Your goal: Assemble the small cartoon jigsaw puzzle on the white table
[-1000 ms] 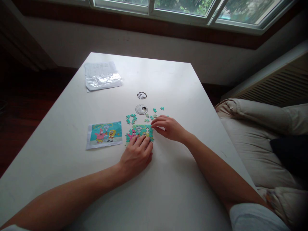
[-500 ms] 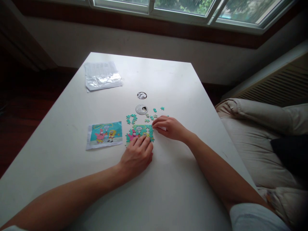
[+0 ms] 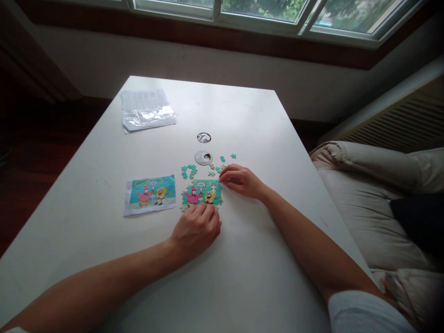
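A partly joined jigsaw puzzle [image 3: 197, 192] lies flat on the white table, with pink and yellow cartoon figures on green. Gaps show in its upper right part. At its lower edge rests my left hand [image 3: 198, 226], fingers bent and closed, their tips hidden from view. My right hand [image 3: 241, 180] reaches in from the right, its closed fingertips at the puzzle's upper right corner. Whatever those fingers hold, if anything, is too small to make out. Loose jigsaw pieces [image 3: 189, 170] lie above the puzzle, and several more lie scattered near my right hand.
Left of the puzzle lies a picture sheet [image 3: 151, 195] with the same figures. Two round table inserts [image 3: 203, 157] sit beyond the pieces. Papers in a clear plastic bag [image 3: 148, 111] lie at the far left. A cushioned beige seat [image 3: 350, 194] stands to the right.
My left hand has drawn its fingers back off the puzzle towards me, uncovering the lower figures. My right hand stays at the corner, its fingers drawn closer together.
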{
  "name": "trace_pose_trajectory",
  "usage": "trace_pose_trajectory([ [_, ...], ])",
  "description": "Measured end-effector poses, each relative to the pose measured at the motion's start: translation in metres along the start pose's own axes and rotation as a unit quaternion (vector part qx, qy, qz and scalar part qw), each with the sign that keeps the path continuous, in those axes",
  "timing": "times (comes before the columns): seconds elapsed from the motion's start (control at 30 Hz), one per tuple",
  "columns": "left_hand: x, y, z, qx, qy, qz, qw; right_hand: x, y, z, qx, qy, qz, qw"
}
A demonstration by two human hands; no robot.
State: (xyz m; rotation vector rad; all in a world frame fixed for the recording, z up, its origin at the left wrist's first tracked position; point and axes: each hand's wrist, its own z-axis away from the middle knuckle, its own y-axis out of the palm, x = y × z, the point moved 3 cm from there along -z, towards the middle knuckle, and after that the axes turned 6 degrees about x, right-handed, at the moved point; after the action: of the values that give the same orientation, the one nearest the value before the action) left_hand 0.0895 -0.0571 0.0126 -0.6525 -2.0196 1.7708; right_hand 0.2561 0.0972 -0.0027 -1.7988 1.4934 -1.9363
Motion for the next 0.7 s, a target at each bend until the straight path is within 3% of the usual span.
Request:
trace_pose_trajectory([
  [0.2,-0.002,-0.001,0.002,-0.016,-0.001,0.010,1.000,-0.001,0.002,-0.001,-0.012,-0.002,-0.001,1.000],
  [0.7,-0.010,0.003,0.007,0.008,-0.004,0.010,1.000,-0.005,0.007,-0.002,-0.029,0.009,0.027,0.999],
])
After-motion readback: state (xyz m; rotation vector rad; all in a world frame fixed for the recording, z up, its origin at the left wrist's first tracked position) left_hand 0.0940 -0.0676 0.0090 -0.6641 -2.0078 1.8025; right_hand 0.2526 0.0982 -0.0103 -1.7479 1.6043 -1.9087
